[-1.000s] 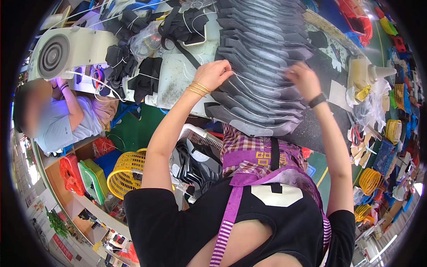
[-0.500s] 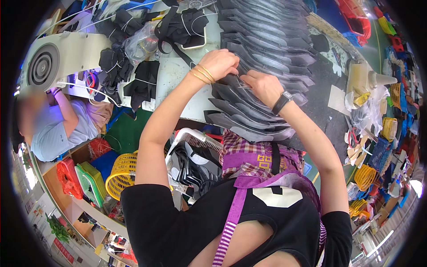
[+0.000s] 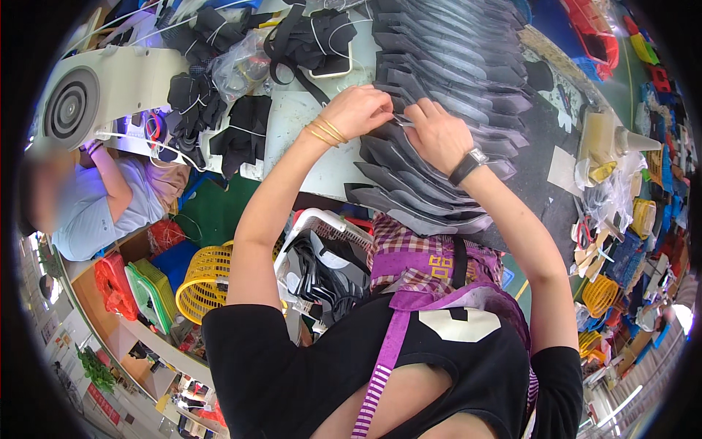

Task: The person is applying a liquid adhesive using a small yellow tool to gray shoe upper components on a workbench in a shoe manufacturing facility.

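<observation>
A long row of dark grey and black curved cut pieces (image 3: pixel 457 69) lies overlapping on the workbench in front of me, each edge stepped behind the one before. My left hand (image 3: pixel 360 111) is at the row's left side, its thumb and fingertips pinched together on the edge of one black piece (image 3: pixel 395 130). Just to its right, my right hand (image 3: pixel 440 137) bends over the same part of the row. Its fingers are curled, and its fingertips press at the piece's upper edge. Nearer my body, several more pieces (image 3: pixel 417 201) fan out under my right wrist.
A white basket (image 3: pixel 292 238) with black and grey pieces stands below the bench edge, beside a yellow basket (image 3: pixel 201 282). Tied black bundles (image 3: pixel 241 135) lie at left, near a white machine (image 3: pixel 124 84) and a seated person (image 3: pixel 110 205). Scissors (image 3: pixel 583 233) rest at right.
The view has shifted slightly, so the bench appears further right. My hands have moved a little apart, and the right hand has turned so its back shows more.
</observation>
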Motion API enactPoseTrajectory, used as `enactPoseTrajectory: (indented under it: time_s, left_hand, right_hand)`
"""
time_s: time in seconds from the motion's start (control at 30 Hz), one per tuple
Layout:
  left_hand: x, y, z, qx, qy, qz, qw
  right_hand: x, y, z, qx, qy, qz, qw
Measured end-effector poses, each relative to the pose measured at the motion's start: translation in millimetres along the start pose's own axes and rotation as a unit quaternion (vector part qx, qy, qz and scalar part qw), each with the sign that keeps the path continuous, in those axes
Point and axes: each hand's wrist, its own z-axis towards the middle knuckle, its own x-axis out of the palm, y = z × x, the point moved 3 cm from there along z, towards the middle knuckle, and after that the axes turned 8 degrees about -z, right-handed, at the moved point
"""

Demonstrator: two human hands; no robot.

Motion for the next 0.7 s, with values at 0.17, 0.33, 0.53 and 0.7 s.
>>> enactPoseTrajectory:
  time_s: [0.17,0.33,0.53,0.7]
  left_hand:
    - [2,-8,-1,0.065,0.003,0.009,0.998]
    - [2,-8,-8,0.004,-0.046,-0.061,0.997]
    - [7,-28,-4,-0.014,-0.042,-0.206,0.977]
    - [3,-14,-20,-0.065,0.006,-0.121,0.99]
  right_hand:
    - [12,2,11,-0.03,0.007,-0.031,0.999]
    - [2,-15,0,0.096,-0.007,0.204,0.974]
    - [-10,-10,-28,0.087,-0.018,0.361,0.928]
    - [-18,-72,-88,0.177,0.018,0.174,0.968]
